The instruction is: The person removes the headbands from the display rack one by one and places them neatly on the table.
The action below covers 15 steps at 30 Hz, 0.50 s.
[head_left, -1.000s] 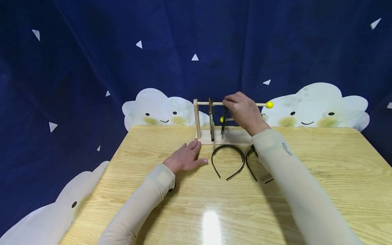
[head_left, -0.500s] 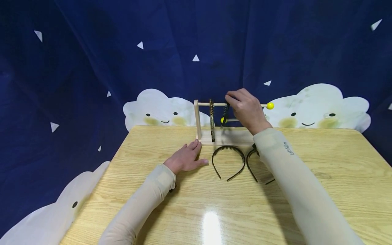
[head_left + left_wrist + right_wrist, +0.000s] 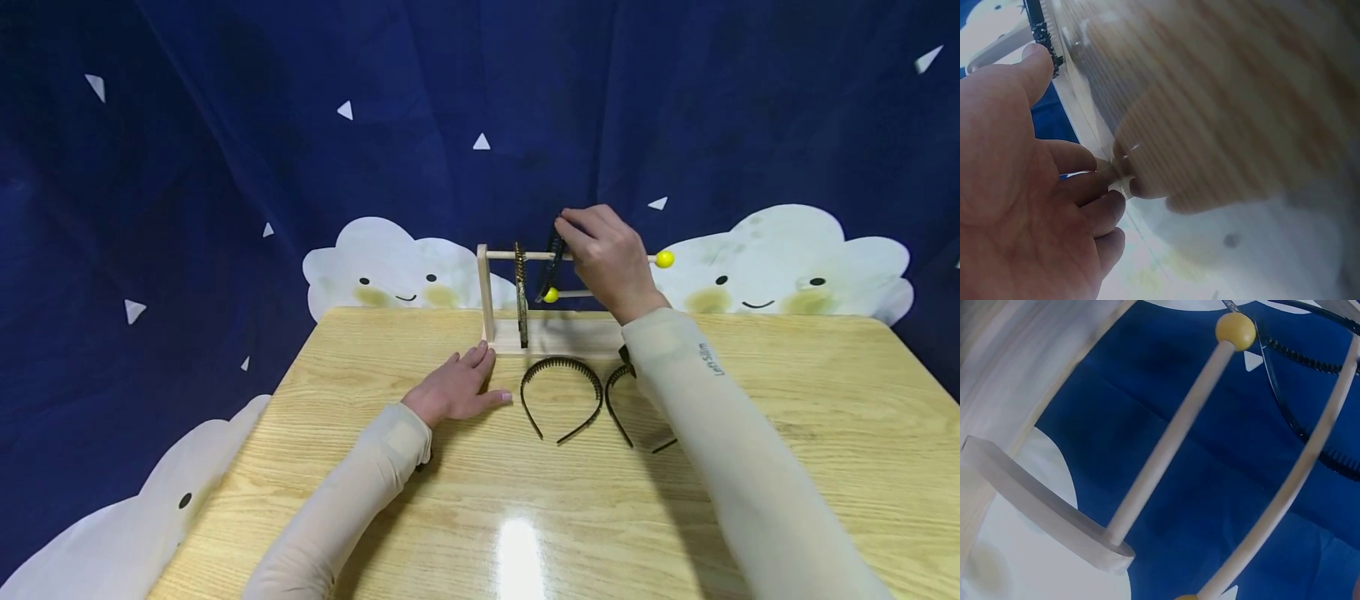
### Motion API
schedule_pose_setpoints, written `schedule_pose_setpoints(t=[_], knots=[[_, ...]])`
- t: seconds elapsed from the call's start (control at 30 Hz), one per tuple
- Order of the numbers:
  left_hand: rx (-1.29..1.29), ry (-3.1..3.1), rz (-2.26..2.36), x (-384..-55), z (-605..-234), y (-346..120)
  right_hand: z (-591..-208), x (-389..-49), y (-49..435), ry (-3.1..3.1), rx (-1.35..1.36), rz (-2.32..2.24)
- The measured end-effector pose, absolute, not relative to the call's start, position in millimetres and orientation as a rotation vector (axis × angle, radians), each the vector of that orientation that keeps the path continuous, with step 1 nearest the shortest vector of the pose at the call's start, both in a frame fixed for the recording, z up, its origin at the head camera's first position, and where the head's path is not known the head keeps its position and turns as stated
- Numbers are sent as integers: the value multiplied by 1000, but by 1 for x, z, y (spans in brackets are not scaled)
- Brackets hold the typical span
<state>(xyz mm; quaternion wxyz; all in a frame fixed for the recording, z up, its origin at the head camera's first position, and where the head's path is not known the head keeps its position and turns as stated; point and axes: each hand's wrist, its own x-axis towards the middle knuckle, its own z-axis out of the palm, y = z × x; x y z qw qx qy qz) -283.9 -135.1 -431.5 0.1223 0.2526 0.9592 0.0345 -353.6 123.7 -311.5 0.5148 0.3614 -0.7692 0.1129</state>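
My right hand (image 3: 611, 258) pinches a black toothed headband (image 3: 553, 265) near its top, above the upper rod. That headband is tilted, and its lower ends are near the yellow ball of the shorter rod. In the right wrist view a black headband (image 3: 1280, 403) curves by the long rod (image 3: 1300, 472). Another headband, dark gold (image 3: 521, 296), hangs on the upper rod of the wooden rack (image 3: 486, 292). My left hand (image 3: 453, 387) lies on the table with fingers extended, fingertips at the left end of the rack's base (image 3: 577, 337).
Two black headbands lie in front of the rack: one in full view (image 3: 561, 362), the other (image 3: 617, 417) partly under my right forearm. Yellow balls (image 3: 664, 259) cap the rods. A blue curtain (image 3: 480, 75) with white clouds stands behind the table (image 3: 465, 500).
My right hand has risen and shifted slightly right, lifting the black headband higher above the rack's base and tilting it. The left hand stays in place.
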Motion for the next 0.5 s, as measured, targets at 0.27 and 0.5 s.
schedule_pose_setpoints(t=[0.27,0.5], knots=[[734,2798,98,-284,-431,-134,-297,-348,128,-1813,850,277],[722,2793,93,-284,-431,-134,-287,-347,130,-1757,824,316]])
